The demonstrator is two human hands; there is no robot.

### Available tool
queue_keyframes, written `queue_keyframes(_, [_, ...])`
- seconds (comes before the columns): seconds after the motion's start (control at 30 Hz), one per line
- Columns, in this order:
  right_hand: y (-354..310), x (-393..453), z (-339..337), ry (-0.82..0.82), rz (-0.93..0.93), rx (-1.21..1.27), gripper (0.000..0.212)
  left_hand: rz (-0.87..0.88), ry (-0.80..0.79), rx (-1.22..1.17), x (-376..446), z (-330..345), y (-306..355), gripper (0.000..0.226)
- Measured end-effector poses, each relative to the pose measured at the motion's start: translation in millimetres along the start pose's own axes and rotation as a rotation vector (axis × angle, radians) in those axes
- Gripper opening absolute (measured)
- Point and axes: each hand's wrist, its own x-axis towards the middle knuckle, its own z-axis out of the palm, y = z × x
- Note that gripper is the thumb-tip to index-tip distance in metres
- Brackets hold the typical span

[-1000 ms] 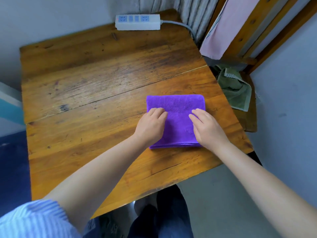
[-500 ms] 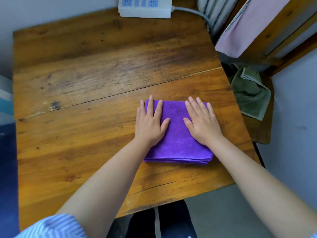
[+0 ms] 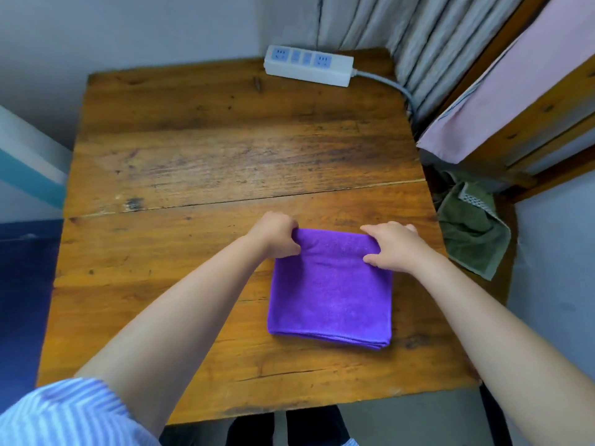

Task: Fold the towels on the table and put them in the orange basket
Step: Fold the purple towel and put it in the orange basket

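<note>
A purple towel (image 3: 331,297), folded into a square of several layers, lies on the wooden table (image 3: 206,162) near its front right part. My left hand (image 3: 277,235) pinches the towel's far left corner, and my right hand (image 3: 391,247) pinches its far right corner. The far edge is lifted slightly off the wood between both hands. No orange basket is in view.
A white power strip (image 3: 309,64) with its cable lies at the table's far edge. A green towel (image 3: 470,226) hangs over a wooden stool to the right of the table. Pink cloth (image 3: 502,91) and grey curtains (image 3: 412,37) stand at the back right.
Both hands slid from lying flat on the towel to its far edge and closed on the two far corners. The camera tilted up, so the towel sits lower in view.
</note>
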Motion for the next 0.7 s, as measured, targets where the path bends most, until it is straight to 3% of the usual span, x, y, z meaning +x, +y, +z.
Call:
queue_keyframes(0.17, [-28,-4,-30,-0.031,-0.07,0.042,0.024,-0.053,0.033,-0.19,-42,-14,-19,0.022])
queue_keyframes(0.33, [-94,-8,-69,0.082,-0.219,0.126,0.013,-0.227,0.279,-0.474,-114,-26,-62,0.015])
queue_keyframes(0.53, [-226,-35,-87,0.249,-0.505,-0.01,0.025,-0.405,0.573,-0.57,-246,-22,-133,0.02])
queue_keyframes(0.7, [-340,-97,-68,0.312,-0.788,0.028,0.032,-0.532,0.805,-0.672,-388,12,-172,0.017])
